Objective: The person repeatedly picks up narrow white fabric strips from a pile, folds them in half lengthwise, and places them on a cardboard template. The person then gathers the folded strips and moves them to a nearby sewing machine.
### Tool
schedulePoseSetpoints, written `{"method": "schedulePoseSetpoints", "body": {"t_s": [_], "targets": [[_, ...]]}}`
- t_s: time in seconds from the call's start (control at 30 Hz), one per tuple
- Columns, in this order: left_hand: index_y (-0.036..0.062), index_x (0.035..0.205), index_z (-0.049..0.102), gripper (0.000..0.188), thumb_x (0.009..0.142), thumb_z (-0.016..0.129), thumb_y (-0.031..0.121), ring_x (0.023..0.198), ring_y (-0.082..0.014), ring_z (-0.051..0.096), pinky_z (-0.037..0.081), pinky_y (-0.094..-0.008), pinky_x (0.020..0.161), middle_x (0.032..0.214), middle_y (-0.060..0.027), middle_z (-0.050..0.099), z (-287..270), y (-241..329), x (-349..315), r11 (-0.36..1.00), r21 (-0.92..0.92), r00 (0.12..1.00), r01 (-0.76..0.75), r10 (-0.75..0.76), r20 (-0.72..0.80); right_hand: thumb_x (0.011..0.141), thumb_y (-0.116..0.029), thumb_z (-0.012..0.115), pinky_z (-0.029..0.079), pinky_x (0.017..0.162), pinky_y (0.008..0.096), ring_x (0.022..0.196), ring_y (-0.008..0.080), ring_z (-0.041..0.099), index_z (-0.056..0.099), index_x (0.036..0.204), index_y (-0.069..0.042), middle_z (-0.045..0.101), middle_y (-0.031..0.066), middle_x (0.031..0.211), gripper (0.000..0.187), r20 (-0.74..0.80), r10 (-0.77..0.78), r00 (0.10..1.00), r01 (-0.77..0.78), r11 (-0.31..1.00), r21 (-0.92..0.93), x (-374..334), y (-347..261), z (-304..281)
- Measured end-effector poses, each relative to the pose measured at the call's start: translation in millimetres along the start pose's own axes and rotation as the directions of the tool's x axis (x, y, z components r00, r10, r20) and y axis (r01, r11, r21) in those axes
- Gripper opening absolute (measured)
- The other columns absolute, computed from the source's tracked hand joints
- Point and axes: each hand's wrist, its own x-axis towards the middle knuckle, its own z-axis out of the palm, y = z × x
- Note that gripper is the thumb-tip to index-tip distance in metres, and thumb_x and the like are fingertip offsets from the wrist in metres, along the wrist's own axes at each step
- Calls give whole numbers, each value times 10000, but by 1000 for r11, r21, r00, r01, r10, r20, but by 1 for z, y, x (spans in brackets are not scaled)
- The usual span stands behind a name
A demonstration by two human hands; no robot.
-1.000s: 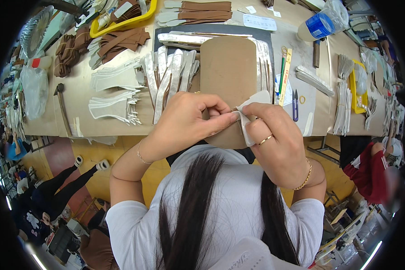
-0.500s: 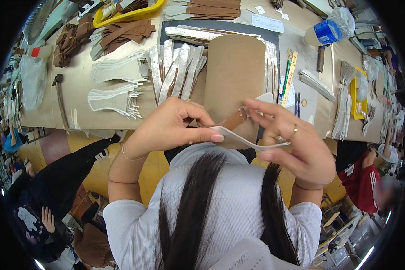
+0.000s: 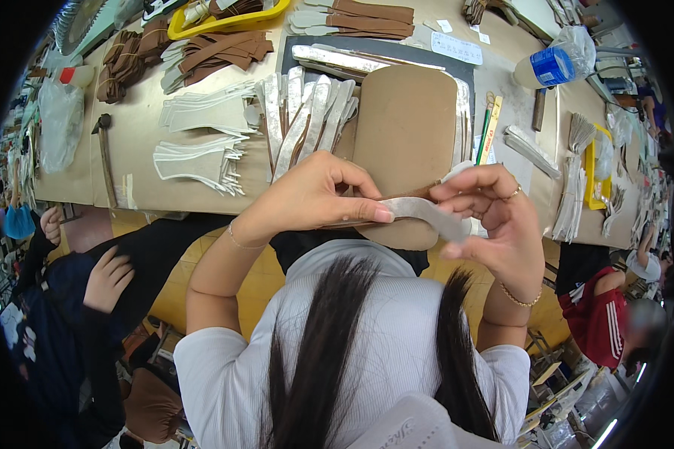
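A brown-and-pale leather-like strip [image 3: 419, 209] is held up above the table's near edge. Its pale band bends down toward the right, while a brown layer shows behind it. My left hand [image 3: 318, 196] pinches the strip's left part between thumb and fingers. Around the right end is my right hand [image 3: 498, 213], its bent fingers on the strip and its slightly blurred thumb by the pale band's tip. Just beyond stands a rounded tan board [image 3: 406, 120], partly covered by my hands and the strip. Silvery-pale strips [image 3: 307, 112] lie fanned out left of the board.
Pale cut pieces [image 3: 202, 165] and a hammer [image 3: 105, 157] lie at left. Brown strips [image 3: 225, 56] and a yellow tray [image 3: 232, 21] sit farther back. A blue-labelled jar [image 3: 547, 67], a ruler [image 3: 491, 127] and pale bundles [image 3: 573, 176] are at right. Another person's hand [image 3: 108, 278] shows at lower left.
The strip's pale band now turns its broad face up and curls downward at the right. My right hand has rolled over at its end. The other person's hands at left have risen.
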Motion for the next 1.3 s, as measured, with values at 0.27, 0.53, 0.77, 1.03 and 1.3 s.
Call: {"method": "schedulePoseSetpoints", "body": {"t_s": [0.27,0.53,0.77,1.03,1.3], "targets": [[-6,802,716,182,769,788,157,574,-36,496,345,-209,485,690,-10,609,2,-5,-2,997,13,997,-81,81,-19,668,-90,821,496,722,268,877,169,623,704,880,-28,639,93,955,250,-35,-252,967,184,787,-589,7,9,6],[-7,802,706,286,795,762,273,529,-62,547,412,-217,493,595,-31,622,10,-11,4,991,20,991,-134,134,-13,725,8,743,501,691,287,787,231,656,557,735,15,639,118,911,187,-51,-297,954,203,757,-621,-2,-1,26],[-9,800,698,217,791,769,195,572,-36,507,369,-206,502,650,-16,609,9,-2,-6,993,15,993,-115,115,1,813,-125,698,482,706,305,881,282,622,534,772,5,621,158,967,214,64,-138,988,151,830,-537,0,-14,18],[4,756,695,170,756,795,142,546,-15,446,293,-200,470,642,9,571,13,15,-10,990,52,991,-134,134,9,846,-139,674,469,898,334,938,204,589,528,779,38,599,214,1083,240,202,-138,970,179,963,-201,-1,-6,-2],[-18,751,692,198,745,808,143,510,-5,407,270,-203,444,627,27,561,4,-1,-6,997,-70,999,38,-39,-17,771,-32,719,454,822,284,942,172,587,643,803,17,604,123,998,96,-44,-130,990,106,926,-363,7,10,-4]]}}
